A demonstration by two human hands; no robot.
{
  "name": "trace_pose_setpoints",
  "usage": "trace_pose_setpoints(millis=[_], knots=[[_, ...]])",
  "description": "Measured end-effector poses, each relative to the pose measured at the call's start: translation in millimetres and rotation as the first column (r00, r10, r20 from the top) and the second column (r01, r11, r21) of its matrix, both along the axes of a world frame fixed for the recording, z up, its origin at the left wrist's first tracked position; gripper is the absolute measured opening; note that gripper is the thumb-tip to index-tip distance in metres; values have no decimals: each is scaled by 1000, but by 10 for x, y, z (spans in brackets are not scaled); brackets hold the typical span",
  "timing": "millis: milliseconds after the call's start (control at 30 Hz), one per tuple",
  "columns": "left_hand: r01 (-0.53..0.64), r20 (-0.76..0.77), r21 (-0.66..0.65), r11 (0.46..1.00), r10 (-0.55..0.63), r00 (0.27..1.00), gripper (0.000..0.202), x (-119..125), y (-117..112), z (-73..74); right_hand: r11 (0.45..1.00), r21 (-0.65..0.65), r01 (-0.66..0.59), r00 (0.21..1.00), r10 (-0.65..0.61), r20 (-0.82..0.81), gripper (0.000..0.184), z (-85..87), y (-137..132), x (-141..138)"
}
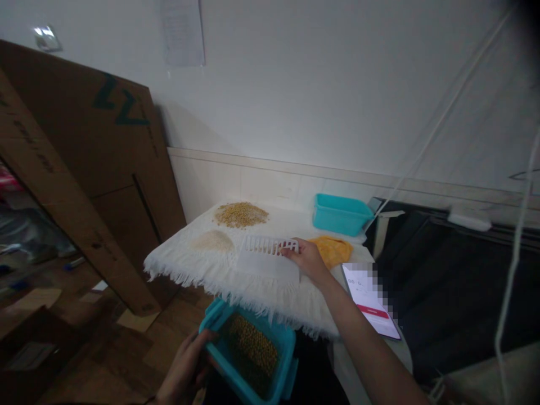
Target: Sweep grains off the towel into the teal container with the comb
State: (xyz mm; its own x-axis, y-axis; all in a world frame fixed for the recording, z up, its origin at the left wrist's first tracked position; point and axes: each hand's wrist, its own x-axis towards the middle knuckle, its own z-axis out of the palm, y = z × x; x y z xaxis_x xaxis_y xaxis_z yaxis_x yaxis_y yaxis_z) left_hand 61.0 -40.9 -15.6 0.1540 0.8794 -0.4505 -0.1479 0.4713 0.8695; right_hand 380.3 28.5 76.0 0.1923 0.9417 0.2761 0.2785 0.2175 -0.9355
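My left hand [194, 360] is closed on the left rim of a teal plastic bin [291, 343], tilted below the table's front edge. Yellow soybeans [253, 343] lie inside it. On the white fringed cloth [248, 287], my right hand [307, 260] grips the right end of a white plastic plate with a row of slots [265, 267], its fingers at the slotted edge. To the left of this plate is a low pile of pale grains [213, 242]. Behind that sits a heap of soybeans [240, 214].
A second teal bin [341, 216] stands at the back right of the table, by the wall. An orange cloth [333, 250] and a tablet or phone with a lit screen [371, 304] lie on the right. A large cardboard box [105, 169] rises at the left.
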Motion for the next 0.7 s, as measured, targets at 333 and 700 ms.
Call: trace_pose_setpoints(millis=[333,700], knots=[[-9,-45,31,999,10,999,36,-21,37,-68,992,-81,-92,994,97,54,42,6,-52,70],[43,-103,12,999,-41,994,32,-190,71,-38,994,-25,102,993,-100,67,41,-16,-7,139]])
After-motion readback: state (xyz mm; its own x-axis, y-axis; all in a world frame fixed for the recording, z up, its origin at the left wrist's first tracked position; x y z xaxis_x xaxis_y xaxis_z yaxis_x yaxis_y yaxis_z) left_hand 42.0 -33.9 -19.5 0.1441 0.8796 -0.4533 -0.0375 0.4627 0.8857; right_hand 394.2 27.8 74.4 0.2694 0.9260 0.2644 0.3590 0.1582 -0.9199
